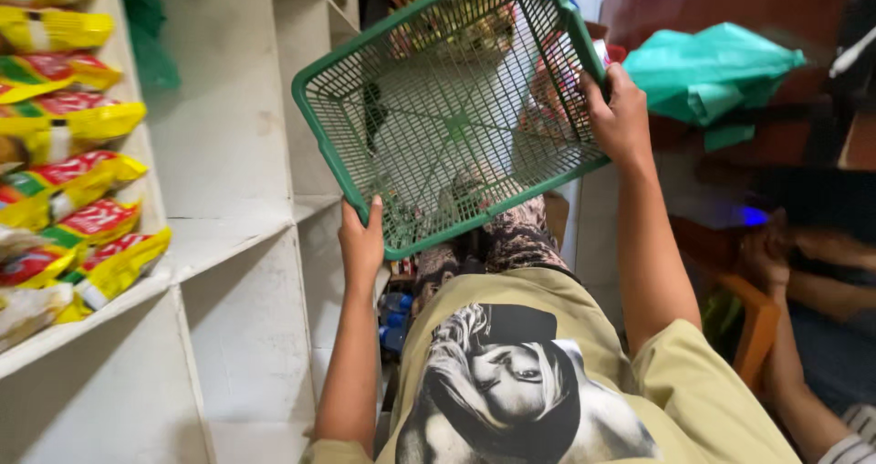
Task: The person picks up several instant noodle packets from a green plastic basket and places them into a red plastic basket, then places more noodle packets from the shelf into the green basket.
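Green mesh basket (452, 108) is held up tilted at the upper centre of the frame, gripped on opposite rims for balance: left hand (361, 243) fingers clamped on the near edge, right hand (620, 117) fingers curled over the far one, beside white shelves (228, 236) of yellow packets (78, 181).

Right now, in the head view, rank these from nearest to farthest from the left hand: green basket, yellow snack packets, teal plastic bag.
1. Green basket: gripped by the left hand at its near rim.
2. Yellow snack packets: on the white shelf at left.
3. Teal plastic bag: upper right, beyond the right hand.
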